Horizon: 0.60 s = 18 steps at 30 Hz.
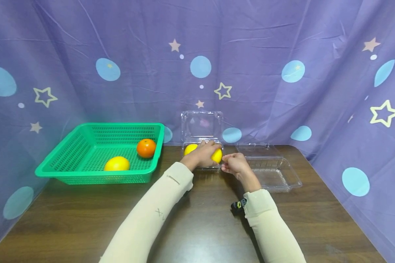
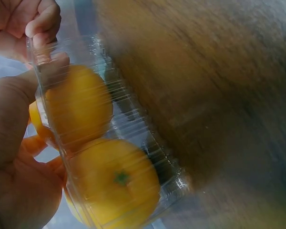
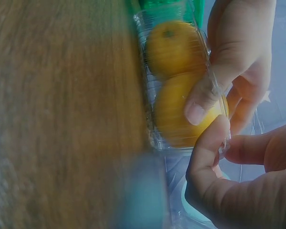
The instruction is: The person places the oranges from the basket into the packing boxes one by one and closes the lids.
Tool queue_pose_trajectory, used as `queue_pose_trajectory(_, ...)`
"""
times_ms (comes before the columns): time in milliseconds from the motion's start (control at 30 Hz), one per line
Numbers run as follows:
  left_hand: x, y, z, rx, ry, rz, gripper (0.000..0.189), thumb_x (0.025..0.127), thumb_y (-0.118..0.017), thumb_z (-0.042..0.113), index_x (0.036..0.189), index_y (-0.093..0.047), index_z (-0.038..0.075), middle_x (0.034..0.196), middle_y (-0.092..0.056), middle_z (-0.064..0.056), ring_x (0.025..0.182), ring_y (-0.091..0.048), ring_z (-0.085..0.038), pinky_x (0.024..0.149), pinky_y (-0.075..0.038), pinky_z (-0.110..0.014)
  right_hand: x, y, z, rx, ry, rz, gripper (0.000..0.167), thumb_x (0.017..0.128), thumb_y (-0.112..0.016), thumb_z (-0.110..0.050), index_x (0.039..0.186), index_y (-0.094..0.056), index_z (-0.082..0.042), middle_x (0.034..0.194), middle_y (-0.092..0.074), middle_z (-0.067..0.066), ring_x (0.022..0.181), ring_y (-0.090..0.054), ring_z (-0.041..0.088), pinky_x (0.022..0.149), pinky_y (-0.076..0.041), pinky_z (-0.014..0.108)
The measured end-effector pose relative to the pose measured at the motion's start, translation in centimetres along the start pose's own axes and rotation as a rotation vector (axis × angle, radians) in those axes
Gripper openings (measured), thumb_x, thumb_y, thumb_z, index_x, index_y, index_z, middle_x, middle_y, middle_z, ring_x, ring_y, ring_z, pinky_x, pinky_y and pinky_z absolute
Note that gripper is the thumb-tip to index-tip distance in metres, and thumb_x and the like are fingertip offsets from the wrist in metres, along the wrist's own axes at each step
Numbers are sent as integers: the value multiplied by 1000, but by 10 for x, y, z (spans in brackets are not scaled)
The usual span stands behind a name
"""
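Two round yellow fruits lie side by side in a clear plastic clamshell box (image 1: 202, 126), whose lid stands raised at the back. My left hand (image 1: 204, 154) reaches over the box and grips the right-hand yellow fruit (image 1: 217, 156), with the thumb on its near side inside the wall. Left of that hand, the other yellow fruit (image 1: 190, 148) shows a small green stem mark in the left wrist view. At the box's front right corner, my right hand (image 1: 237, 165) pinches the rim between thumb and finger, as the right wrist view (image 3: 238, 167) shows.
On the left stands a green plastic basket (image 1: 98, 174) holding an orange fruit (image 1: 146, 148) and a yellow fruit (image 1: 117, 164). A second clear box (image 1: 293, 175) lies open on the right. Behind the wooden table (image 1: 197, 219) hangs a purple patterned curtain (image 1: 250, 44).
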<state>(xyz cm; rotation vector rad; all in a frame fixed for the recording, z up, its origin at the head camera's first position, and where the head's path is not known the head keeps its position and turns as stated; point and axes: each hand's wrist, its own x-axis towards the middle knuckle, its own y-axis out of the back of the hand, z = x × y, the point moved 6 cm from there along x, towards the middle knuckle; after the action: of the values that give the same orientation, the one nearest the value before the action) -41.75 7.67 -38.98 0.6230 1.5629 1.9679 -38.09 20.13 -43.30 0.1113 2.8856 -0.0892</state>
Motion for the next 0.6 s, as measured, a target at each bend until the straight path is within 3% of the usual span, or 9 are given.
queue_pose_trajectory(300, -1, -2, -5, -1, 4, -10, 75, 92, -76, 35, 157, -42, 16, 158, -39, -13, 146, -32, -46, 124, -18, -53, 1, -2, 1, 1, 8, -8, 19, 99, -49, 8, 116, -52, 16, 82, -54, 12, 58, -54, 12, 56, -54, 21)
queue_pose_trajectory(500, -6, 6, -6, -15, -42, 37, 67, 93, -75, 37, 151, -51, 15, 151, -48, -10, 134, -46, -33, 114, -38, -46, 1, -2, 1, 0, 12, -11, 19, 97, -48, 11, 115, -53, 15, 87, -53, 14, 61, -54, 12, 57, -54, 21)
queue_pose_trajectory(600, -9, 13, -9, -35, -55, 76, 59, 95, -72, 36, 148, -55, 15, 149, -50, -10, 132, -48, -31, 111, -40, -44, 1, 0, 0, -8, 7, -3, 19, 97, -47, 11, 115, -53, 13, 89, -53, 14, 61, -54, 13, 58, -54, 21)
